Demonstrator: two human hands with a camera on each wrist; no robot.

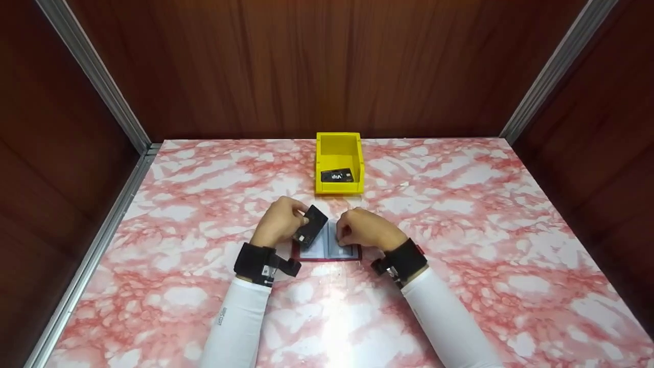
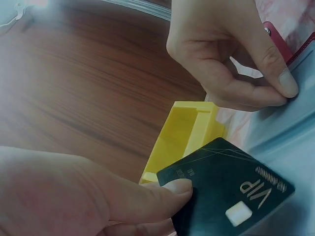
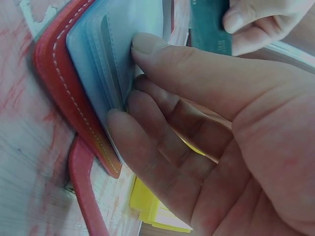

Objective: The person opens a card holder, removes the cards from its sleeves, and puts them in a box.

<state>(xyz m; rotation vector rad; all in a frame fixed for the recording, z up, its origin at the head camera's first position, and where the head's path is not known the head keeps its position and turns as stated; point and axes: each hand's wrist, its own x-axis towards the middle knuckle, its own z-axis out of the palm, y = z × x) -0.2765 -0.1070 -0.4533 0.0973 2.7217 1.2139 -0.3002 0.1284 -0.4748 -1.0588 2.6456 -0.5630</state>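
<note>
My left hand (image 1: 278, 221) pinches a black bank card (image 1: 312, 225) between thumb and fingers. In the left wrist view the card (image 2: 221, 187) shows "VIP" lettering and a chip, and it is tilted over the pages. Below it on the table lies an open red card holder (image 1: 319, 251) with clear plastic sleeves (image 3: 93, 49). My right hand (image 1: 365, 228) is at its right-hand page, thumb and fingertips pinching a sleeve's edge. Stitching runs along the holder's red cover (image 3: 64, 73), and a red strap (image 3: 83, 172) sticks out from it.
Just beyond the hands stands a yellow bin (image 1: 340, 188), with a black VIP card (image 1: 337, 176) inside. The table (image 1: 490, 245) has a pink and white marbled top. Dark wood-look panels (image 1: 286, 66) enclose it at the back and both sides.
</note>
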